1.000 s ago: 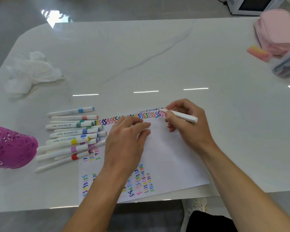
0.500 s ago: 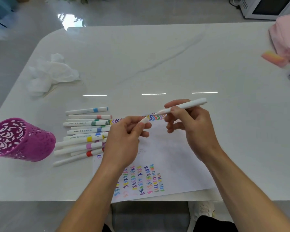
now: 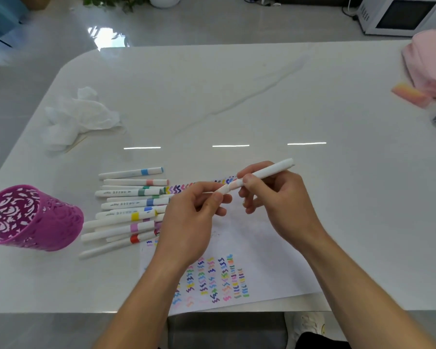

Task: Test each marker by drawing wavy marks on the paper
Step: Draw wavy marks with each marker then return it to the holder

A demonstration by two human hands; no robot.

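The white marker (image 3: pixel 258 174) is lifted above the paper (image 3: pixel 257 248), its long axis slanting from lower left up to upper right. The right hand (image 3: pixel 277 205) pinches its barrel; the left hand (image 3: pixel 194 217) pinches the cap end. Other markers (image 3: pixel 129 207) lie left on the table (image 3: pixel 237 102).

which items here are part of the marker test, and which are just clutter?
Part of the job:
- marker held in both hands, right hand on the barrel, left hand at the cap end
- paper with wavy marks
- row of markers on the table
- purple cup lying on its side

Just lying about:
- crumpled tissue
- pink pouch
- microwave
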